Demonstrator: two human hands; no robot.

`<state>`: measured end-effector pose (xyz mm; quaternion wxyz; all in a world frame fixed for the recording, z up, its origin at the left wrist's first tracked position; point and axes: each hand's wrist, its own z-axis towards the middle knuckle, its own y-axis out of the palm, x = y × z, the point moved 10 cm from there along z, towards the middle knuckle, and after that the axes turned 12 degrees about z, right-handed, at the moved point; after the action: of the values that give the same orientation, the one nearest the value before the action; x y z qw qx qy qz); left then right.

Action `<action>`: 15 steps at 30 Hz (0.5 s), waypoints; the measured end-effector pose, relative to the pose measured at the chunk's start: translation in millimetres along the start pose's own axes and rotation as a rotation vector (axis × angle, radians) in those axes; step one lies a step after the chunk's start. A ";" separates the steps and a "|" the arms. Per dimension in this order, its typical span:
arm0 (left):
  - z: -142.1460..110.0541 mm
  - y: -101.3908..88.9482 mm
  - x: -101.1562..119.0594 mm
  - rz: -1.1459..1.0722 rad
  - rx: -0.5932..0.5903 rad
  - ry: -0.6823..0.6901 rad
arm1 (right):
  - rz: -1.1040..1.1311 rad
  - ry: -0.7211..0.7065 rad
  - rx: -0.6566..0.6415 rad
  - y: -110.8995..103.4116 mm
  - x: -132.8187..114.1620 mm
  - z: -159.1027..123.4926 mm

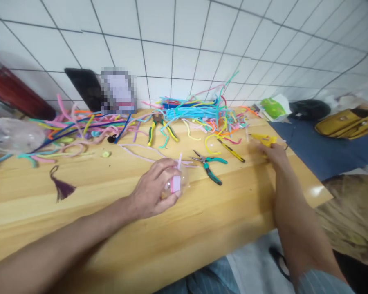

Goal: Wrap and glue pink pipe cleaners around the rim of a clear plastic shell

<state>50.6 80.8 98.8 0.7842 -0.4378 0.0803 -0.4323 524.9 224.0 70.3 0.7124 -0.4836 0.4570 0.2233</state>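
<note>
My left hand [158, 185] is closed around a small clear plastic ball [185, 179] above the front of the table. A pink and white piece [176, 184] shows in or against the ball, and a thin pale pink stem [180, 160] rises from its top. At the table's right side, my right hand [275, 155] grips a yellow glue gun [265, 139], its nozzle pointing left. Between the hands lie teal-handled needle-nose pliers [210, 166] with parted jaws and a yellow utility knife [231, 150].
Colourful pipe cleaners [193, 112] are heaped along the tiled wall, with yellow-green handled pliers [155, 128] in front. A phone [86, 89] leans there. At left are a large clear plastic ball [14, 136] and a purple tassel [63, 188]. A yellow-brown bag [346, 124] lies far right.
</note>
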 end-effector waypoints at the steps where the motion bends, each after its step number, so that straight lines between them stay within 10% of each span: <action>1: 0.4 -0.1 -0.8 -0.006 0.002 -0.004 | -0.002 0.013 -0.009 1.0 -4.8 -1.1; 15: 2.4 0.9 -8.1 -0.069 0.002 -0.041 | 0.437 -0.177 -0.778 101.5 -158.6 -156.5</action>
<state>47.3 88.6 97.6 0.7707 -0.4482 0.0486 -0.4503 303.1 147.8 140.7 0.4502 -0.5867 0.3675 0.5640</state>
